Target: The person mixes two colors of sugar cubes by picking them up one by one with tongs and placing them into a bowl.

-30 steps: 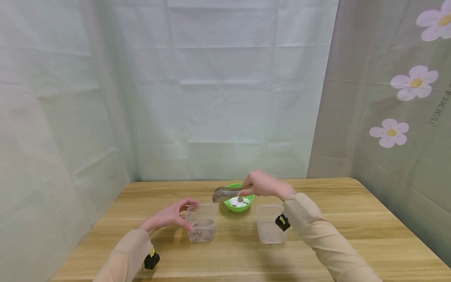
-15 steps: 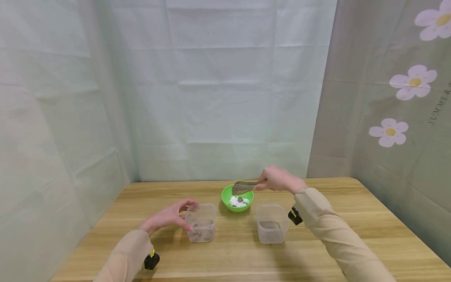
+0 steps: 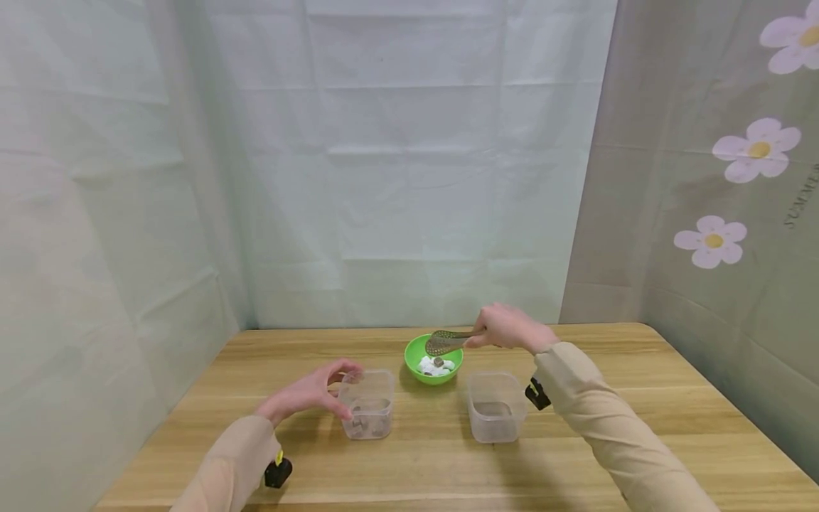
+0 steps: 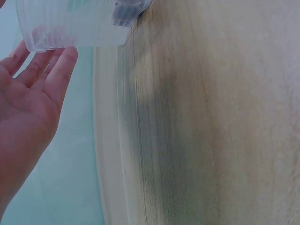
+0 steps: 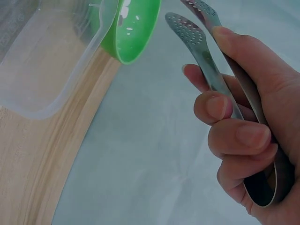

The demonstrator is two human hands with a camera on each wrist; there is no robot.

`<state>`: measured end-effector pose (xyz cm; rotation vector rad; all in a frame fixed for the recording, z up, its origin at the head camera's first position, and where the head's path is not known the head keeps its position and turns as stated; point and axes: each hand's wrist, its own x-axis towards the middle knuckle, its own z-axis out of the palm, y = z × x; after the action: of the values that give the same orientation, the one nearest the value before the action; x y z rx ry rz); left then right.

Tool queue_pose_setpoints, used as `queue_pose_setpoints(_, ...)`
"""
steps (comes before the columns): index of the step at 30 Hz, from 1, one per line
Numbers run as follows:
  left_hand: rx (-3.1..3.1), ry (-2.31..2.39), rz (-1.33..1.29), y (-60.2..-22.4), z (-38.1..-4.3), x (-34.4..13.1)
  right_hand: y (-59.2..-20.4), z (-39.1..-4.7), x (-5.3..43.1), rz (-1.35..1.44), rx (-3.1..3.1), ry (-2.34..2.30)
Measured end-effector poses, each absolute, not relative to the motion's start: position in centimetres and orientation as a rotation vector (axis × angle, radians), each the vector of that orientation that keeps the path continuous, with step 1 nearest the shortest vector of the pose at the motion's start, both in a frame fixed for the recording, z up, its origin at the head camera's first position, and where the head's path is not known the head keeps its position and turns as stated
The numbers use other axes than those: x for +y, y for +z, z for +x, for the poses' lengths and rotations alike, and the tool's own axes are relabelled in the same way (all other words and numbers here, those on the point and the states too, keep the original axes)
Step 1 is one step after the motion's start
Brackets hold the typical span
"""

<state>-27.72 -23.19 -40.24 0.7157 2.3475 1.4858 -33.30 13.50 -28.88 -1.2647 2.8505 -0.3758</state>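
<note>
- Support comes from our left hand [image 3: 312, 392], fingers and thumb curved round the left box [image 3: 377, 387]; a light hold should serve best, since a hard squeeze could tip it. The left sleeve [image 3: 227, 455] slants up from the bottom edge, wrist low.
- Dark pieces [image 3: 357, 425] lie at the bottom of that box, which stands upright on the wooden surface [image 3: 429, 455].
- Farther from us, between the two boxes, sits the green bowl [image 3: 416, 352], with white pieces [image 3: 425, 365] and a dark piece [image 3: 438, 362] in view. To lift one well, we should straddle a single piece, avoid its neighbours and squeeze gently.
- Metal tongs [image 3: 441, 347] hang over the bowl, blades apart with nothing visible between them; we judge a lower, steeper approach is needed.
- Nearer to us stands the right box [image 3: 495, 430]; we cannot tell whether it holds anything.
- Our right hand [image 3: 508, 328] grips the tongs, fingers curled round the handle. The right sleeve [image 3: 591, 416] slants inward beside the right box, so we should mind its rim.
</note>
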Motion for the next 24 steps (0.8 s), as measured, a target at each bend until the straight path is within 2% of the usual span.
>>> queue_pose_setpoints(9,2.354,1.482,0.719,-40.3,-27.5,-23.1,-28.6,-32.7,13.0,-1.262,2.853,-0.34)
queue_pose_setpoints(24,2.381,1.462,0.71,-40.3,-27.1,-22.9,-28.7,-30.2,8.3,-1.492,2.758,-0.221)
